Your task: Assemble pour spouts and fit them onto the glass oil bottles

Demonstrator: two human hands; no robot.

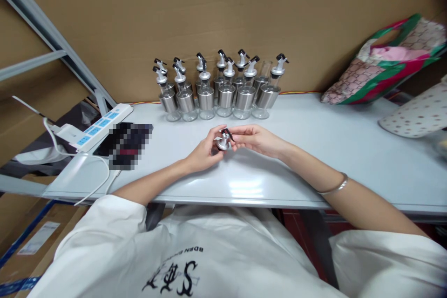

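Between my two hands, just above the table, is a silver pour spout (223, 143) with a black lever on top. My left hand (206, 152) is closed around the spout's base from the left. From the right, my right hand (253, 139) pinches the black lever with thumb and fingertips. Behind them stand several glass bottles with steel sleeves, such as this oil bottle (206, 98), most topped by the same kind of spout. One bottle without a spout (264, 74) stands in the back row at the right.
A power strip (104, 125) with a white cable lies at the left, beside a dark blurred-out item (129, 144). On the right are a patterned bag (366, 79) and a white dotted cylinder (415, 111). Cardboard (223, 9) lines the back of the table (314, 149).
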